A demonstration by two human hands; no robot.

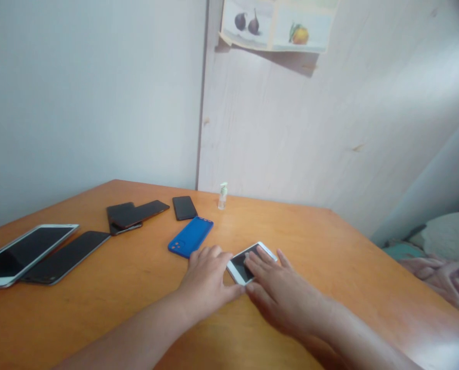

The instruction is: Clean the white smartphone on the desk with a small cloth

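Observation:
A white smartphone (240, 268) with a dark screen lies face up on the table, partly covered by my hands. My left hand (209, 275) steadies its near left edge, with the index finger and thumb at the phone's corners. Across the screen, my right hand (277, 282) lies flat with its fingers stretched out. A small pale patch shows at the right fingertips; whether it is a cloth or a reflection, I cannot tell. Just beyond my left hand is a blue phone case (193, 236).
On the wooden table (136, 288), a white tablet (32, 252) and a black phone (69, 257) lie at the left. Two dark phones (146, 212) overlap farther back, near another black phone (184, 207). A small clear pump bottle (222, 197) stands near the wall. Fabric (441, 272) lies beyond the right edge.

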